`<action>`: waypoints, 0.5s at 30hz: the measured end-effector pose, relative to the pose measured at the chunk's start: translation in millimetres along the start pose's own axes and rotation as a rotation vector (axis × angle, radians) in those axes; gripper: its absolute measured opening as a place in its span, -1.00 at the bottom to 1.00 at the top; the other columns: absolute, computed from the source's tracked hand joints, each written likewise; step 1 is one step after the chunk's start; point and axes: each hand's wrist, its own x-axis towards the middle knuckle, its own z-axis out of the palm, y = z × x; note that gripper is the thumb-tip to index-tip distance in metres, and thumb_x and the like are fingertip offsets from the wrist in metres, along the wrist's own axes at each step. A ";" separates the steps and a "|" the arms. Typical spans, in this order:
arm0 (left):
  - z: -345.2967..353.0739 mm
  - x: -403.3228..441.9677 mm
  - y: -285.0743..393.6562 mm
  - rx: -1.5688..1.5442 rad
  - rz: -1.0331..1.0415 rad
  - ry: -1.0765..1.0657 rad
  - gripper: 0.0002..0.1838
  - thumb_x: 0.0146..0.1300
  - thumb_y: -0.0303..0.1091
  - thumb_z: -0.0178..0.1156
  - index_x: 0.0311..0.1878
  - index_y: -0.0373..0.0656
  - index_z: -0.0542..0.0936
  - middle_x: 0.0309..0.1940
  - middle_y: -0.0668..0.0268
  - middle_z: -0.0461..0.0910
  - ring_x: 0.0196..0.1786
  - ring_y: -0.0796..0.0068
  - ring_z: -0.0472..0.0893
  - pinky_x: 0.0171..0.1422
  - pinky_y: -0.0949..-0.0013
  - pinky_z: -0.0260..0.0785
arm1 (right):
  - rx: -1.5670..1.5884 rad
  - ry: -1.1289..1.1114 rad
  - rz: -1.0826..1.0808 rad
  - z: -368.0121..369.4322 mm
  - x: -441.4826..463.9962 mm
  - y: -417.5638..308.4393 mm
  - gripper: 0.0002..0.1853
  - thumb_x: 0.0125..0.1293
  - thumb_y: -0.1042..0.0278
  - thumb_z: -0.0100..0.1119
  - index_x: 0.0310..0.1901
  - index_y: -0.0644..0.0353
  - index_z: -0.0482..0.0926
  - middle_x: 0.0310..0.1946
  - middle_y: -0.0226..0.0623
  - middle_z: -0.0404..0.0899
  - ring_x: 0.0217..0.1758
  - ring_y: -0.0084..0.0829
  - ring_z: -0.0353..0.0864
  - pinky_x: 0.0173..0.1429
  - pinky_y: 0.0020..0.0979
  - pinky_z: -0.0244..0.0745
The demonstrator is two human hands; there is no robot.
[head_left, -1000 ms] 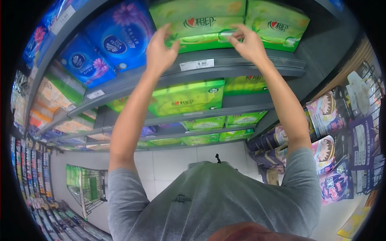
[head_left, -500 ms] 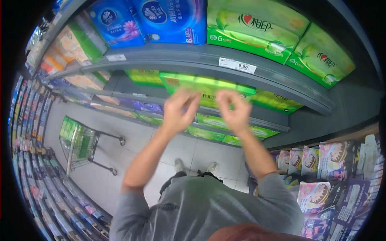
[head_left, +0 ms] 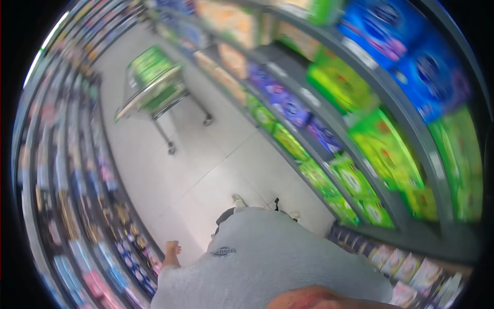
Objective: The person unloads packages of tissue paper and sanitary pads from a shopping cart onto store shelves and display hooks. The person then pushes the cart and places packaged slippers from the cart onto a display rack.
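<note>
Low at my left side hangs my left hand [head_left: 173, 249], its fingers loosely curled with nothing visible in them. It is apart from the packaged goods [head_left: 135, 257] on the left shelves, which are the things nearest to it. My right hand is out of view. To my right, a large green tissue pack [head_left: 387, 150] lies on a grey shelf, with blue tissue packs [head_left: 429, 77] on the shelf above. Ahead in the aisle stands a shopping cart [head_left: 163, 86] carrying a green pack [head_left: 151, 65].
Grey shelving [head_left: 383, 203] lines the right side, its lower levels holding purple packs [head_left: 288, 105] and smaller green packs [head_left: 352, 180]. Pink-and-white packages [head_left: 406, 268] stand at the lower right. Pale floor tiles [head_left: 206, 167] run between the shelves toward the cart.
My view has turned left, bringing the cart nearer the middle. Both hands were raised before the green tissue packs; now the left hangs at my side and the right has left view.
</note>
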 end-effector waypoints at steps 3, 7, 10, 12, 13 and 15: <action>-25.9 34.3 -28.6 -0.173 0.048 0.135 -0.84 0.18 -0.37 0.03 -0.47 -0.16 0.52 -0.70 0.21 0.40 -0.66 0.35 0.45 -0.66 0.21 0.23 | -0.380 0.026 -0.212 -4.5 38.1 -55.8 -0.71 0.15 0.12 0.08 -0.32 0.14 0.67 -0.38 -0.02 0.65 -0.33 -0.09 0.63 -0.21 -0.08 0.50; -5.0 77.8 61.0 0.075 0.484 -0.051 -0.75 0.17 -0.24 0.11 -0.24 -0.22 0.62 -0.27 0.03 0.61 -0.26 0.14 0.58 -0.18 0.09 0.41 | -0.851 0.430 -0.661 -59.1 83.0 -250.8 -0.71 0.16 0.14 0.02 -0.39 0.16 0.66 -0.37 0.00 0.64 -0.29 -0.04 0.63 -0.18 -0.04 0.50; 11.7 51.3 159.3 0.056 0.802 -0.025 -0.62 0.15 -0.14 0.20 -0.06 -0.19 0.66 -0.07 -0.05 0.63 0.04 0.00 0.60 0.16 0.12 0.41 | 0.100 0.481 -0.938 -110.8 4.3 -474.8 -0.75 0.20 0.33 0.00 -0.61 0.14 0.49 -0.70 -0.31 0.42 -0.61 -0.40 0.44 -0.48 -0.30 0.32; 16.1 30.7 212.0 -0.098 0.967 -0.009 -0.60 0.16 -0.11 0.22 -0.05 -0.20 0.65 -0.17 -0.03 0.66 -0.04 0.04 0.64 0.08 0.16 0.45 | 0.282 0.409 -1.037 -122.7 -59.5 -589.4 -0.79 0.28 0.32 0.08 -0.47 0.18 0.56 -0.62 -0.39 0.51 -0.58 -0.55 0.46 -0.48 -0.48 0.31; 12.6 13.4 235.5 -0.163 0.981 -0.055 -0.60 0.17 -0.12 0.22 -0.04 -0.21 0.64 -0.17 -0.02 0.66 -0.06 0.08 0.65 0.07 0.18 0.45 | 0.318 0.357 -1.068 -123.7 -83.2 -635.4 -0.82 0.29 0.29 0.12 -0.39 0.19 0.58 -0.57 -0.41 0.54 -0.56 -0.56 0.47 -0.46 -0.50 0.34; -4.1 -22.3 253.4 -0.244 0.980 -0.094 -0.61 0.17 -0.13 0.23 -0.04 -0.21 0.64 -0.18 0.00 0.67 -0.07 0.12 0.65 0.06 0.20 0.46 | 0.337 0.290 -1.100 -107.1 -114.2 -690.2 -0.82 0.31 0.27 0.15 -0.31 0.20 0.60 -0.51 -0.42 0.57 -0.54 -0.57 0.49 -0.43 -0.52 0.37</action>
